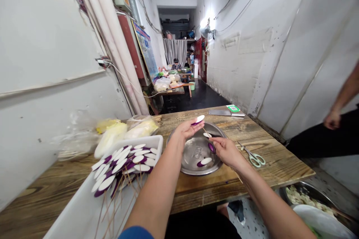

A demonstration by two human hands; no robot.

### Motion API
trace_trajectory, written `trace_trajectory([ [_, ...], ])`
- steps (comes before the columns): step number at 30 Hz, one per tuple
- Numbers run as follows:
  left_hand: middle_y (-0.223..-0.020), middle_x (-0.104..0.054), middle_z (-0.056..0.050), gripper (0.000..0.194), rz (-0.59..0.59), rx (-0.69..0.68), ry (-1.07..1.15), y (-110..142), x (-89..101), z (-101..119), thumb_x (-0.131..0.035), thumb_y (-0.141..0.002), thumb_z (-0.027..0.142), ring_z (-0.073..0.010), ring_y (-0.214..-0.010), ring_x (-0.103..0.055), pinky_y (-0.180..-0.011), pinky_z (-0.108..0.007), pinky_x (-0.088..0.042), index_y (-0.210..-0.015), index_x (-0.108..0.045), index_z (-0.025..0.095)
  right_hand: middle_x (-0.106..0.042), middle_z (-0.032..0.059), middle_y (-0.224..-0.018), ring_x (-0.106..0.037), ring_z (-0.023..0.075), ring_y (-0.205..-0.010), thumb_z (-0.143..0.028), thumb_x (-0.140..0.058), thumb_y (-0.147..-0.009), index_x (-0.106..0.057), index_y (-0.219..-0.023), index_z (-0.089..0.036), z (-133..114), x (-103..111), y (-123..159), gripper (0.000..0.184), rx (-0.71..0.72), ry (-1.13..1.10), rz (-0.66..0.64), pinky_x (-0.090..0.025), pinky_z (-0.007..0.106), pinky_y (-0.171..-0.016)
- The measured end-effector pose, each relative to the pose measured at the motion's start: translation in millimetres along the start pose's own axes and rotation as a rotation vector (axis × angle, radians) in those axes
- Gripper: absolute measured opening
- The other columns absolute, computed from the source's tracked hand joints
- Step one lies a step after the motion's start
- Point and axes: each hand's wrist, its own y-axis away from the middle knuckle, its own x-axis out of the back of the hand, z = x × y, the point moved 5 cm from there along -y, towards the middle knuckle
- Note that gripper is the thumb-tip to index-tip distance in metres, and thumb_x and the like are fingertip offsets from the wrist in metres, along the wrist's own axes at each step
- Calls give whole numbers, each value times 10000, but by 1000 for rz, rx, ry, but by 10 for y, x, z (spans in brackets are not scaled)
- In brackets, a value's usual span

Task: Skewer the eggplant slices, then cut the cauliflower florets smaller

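Above a round metal basin [193,168], my left hand [188,128] is closed on a purple-skinned, white-fleshed eggplant slice [200,118], held by its edge with the fingers. My right hand [224,151] pinches a thin wooden skewer [205,131], whose upper end points toward that slice; I cannot tell if it touches. The skewer's tail sticks out below my right wrist. Eggplant pieces [206,161] lie in the basin, one showing its purple skin. To the left, a white plastic tub [159,145] holds a heap of skewered eggplant slices [120,160], sticks pointing toward me.
Green-handled scissors [255,159] lie right of the basin. A cleaver [220,112] and a green QR card [233,108] are at the table's far edge. Plastic bags [141,127] sit behind the tub. A person's hand [332,120] shows at right; bowls [322,216] stand below.
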Motion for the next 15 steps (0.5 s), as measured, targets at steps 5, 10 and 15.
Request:
trace_trajectory([
  [5, -992, -673, -210, 323, -32, 28, -52, 36, -57, -41, -450, -886, 56, -227, -907, -683, -803, -323, -575, -1193, -536, 4, -449, -38, -463, -345, 107, -428, -359, -476, -745, -705, -911, -143, -70, 5, 15, 356, 36, 58, 27, -259, 227, -431],
  [10, -1011, -663, -232, 336, -63, 53, -72, 42, -73, -68, -462, -880, 59, -244, -941, -674, -826, -339, -563, -1203, -527, -5, -482, -30, -465, -367, 112, -418, -358, -477, -761, -693, -875, -160, -105, -6, 37, 314, 24, 40, 31, -281, 229, -422],
  [15, -990, -679, -198, 302, -156, 72, -147, 44, -121, -122, -467, -872, 54, -232, -933, -674, -852, -359, -544, -1156, -567, 26, -449, -40, -431, -390, 121, -414, -358, -470, -777, -653, -752, -197, -92, -6, 43, 246, 44, 56, 70, -290, 229, -430],
])
